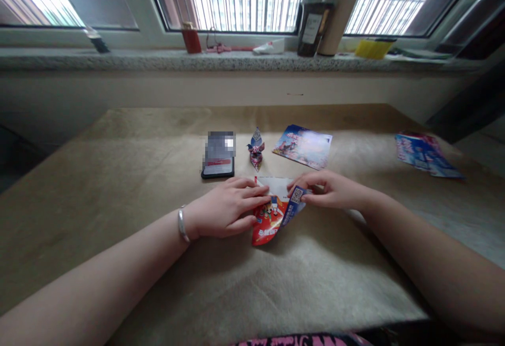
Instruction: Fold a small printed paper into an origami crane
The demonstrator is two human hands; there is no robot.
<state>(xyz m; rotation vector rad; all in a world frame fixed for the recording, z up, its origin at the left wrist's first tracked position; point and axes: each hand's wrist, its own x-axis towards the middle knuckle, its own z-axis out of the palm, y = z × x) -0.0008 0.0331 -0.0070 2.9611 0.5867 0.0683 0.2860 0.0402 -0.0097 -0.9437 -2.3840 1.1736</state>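
Observation:
A partly folded sheet of printed paper [269, 225], red with pictures and white lettering, lies on the table between my hands. Its right edge is turned over, showing a blue strip with a QR code. My left hand [232, 206], a silver bangle at its wrist, rests with fingers stretched out across the sheet's left side. With thumb and fingers, my right hand [321, 191] pinches the blue edge at the upper right. Just beyond the sheet stands a small folded paper figure [256, 150], blue and pink with pointed ends.
A phone [218, 159], its screen partly blurred, lies left of the folded figure. Square printed sheets [303, 146] lie to its right, and more colourful papers [428, 156] at the table's far right. The window sill [150, 62] behind holds a dark jar [313, 28] and a yellow object [374, 48].

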